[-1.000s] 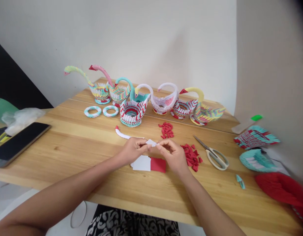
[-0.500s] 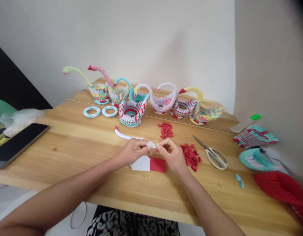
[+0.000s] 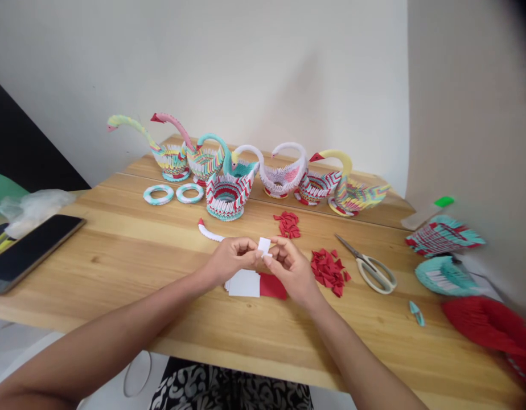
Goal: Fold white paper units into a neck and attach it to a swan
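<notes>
Between my two hands is a small folded white paper [image 3: 264,245], pinched at its left by my left hand [image 3: 235,259] and at its right by my right hand [image 3: 292,266]. Just below them on the table lie a stack of white paper rectangles [image 3: 244,284] and red paper [image 3: 272,286] beside it. A curved white paper neck with a red tip [image 3: 209,232] lies behind my left hand, partly covered by it. Two heaps of folded red pieces, one farther back [image 3: 287,224] and one nearer [image 3: 329,271], are by my right hand.
Scissors [image 3: 375,273] lie right of the red heaps. Folded-paper swans [image 3: 231,196] line the table's back, with two paper rings [image 3: 158,195] at left. A phone [image 3: 35,250] and plastic bag [image 3: 36,208] are far left. More paper parts [image 3: 444,276] lie at right.
The white paper between my fingers has turned from a pointed shape to an upright rectangular flap with a folded lower part. My fingers have shifted around it slightly.
</notes>
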Demonstrator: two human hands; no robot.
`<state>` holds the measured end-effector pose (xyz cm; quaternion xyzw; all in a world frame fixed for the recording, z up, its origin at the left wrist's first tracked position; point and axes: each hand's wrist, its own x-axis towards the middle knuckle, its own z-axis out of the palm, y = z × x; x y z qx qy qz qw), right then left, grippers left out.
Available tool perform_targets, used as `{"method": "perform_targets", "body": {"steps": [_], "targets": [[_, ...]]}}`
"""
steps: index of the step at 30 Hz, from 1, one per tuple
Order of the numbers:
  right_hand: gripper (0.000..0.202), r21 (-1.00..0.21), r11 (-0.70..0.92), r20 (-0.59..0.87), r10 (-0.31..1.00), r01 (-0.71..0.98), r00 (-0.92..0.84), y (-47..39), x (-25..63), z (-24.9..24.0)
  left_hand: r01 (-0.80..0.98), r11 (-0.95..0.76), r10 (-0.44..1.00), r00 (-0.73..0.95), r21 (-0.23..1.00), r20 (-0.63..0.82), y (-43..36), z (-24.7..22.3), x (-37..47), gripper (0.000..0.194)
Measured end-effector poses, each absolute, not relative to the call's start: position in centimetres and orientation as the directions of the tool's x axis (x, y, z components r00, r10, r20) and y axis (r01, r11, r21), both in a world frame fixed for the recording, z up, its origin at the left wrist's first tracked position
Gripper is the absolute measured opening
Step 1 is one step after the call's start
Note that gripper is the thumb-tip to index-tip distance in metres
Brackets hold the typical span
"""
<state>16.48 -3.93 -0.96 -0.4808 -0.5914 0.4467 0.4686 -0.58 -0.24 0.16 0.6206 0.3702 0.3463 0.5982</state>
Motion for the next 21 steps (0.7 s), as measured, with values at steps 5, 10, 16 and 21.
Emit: {"method": "perform_targets", "body": {"steps": [5,10,16,21], "targets": [[0.022,-0.977,0.116,0.086,0.982,0.180,-0.167,-3.7,17.1,-0.6,0.218,-0.128,0.848,0.530,0.968,-0.008,-0.4,0.9,-0.9,0.023],[0.017,-0.974,0.095,0.087,0.995,0.204,-0.050,-3.8,17.1,0.1,0.160,-0.093,0.845,0.535,0.983,-0.007,-0.2,-0.1,-0.8,0.023],[0.018,-0.980,0.072,0.070,0.997,0.185,-0.020,-3.7,17.1,-0.2,0.007,0.127,0.836,0.538,0.992,-0.110,0.0,-0.3,-0.8,0.029],[0.021,-0.970,0.098,0.098,0.995,0.224,-0.011,-3.7,17.2,-0.2,0.047,0.114,0.851,0.510,0.992,-0.121,-0.2,0.4,-0.9,0.026]]}}
